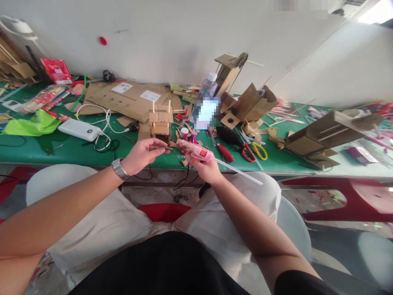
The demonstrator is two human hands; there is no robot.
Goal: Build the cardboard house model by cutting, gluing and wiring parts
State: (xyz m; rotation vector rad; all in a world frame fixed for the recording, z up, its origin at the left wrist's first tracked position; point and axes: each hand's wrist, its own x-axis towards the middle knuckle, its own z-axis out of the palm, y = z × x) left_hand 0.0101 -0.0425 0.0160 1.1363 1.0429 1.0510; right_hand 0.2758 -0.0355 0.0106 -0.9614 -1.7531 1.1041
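My right hand (204, 164) is wrapped around a pink hot glue gun (196, 150). A long translucent glue stick (239, 171) sticks out of its back, and the nozzle points left. My left hand (143, 155) pinches a small brown piece (166, 146), which looks like cardboard, close to the nozzle; whether the two touch is unclear. Just behind my fingers stands a small cardboard structure (160, 119) with thin wooden sticks rising from it. A white-capped small bottle (184, 131) is behind the glue gun.
A green table (92, 155) carries flattened cardboard (123, 100), a white power bank (79, 130) with cables, a water bottle (208, 85) and a blurred bright phone screen (206, 114). Red-handled pliers (225, 153), scissors (247, 152) and a cardboard model (319, 137) lie to the right.
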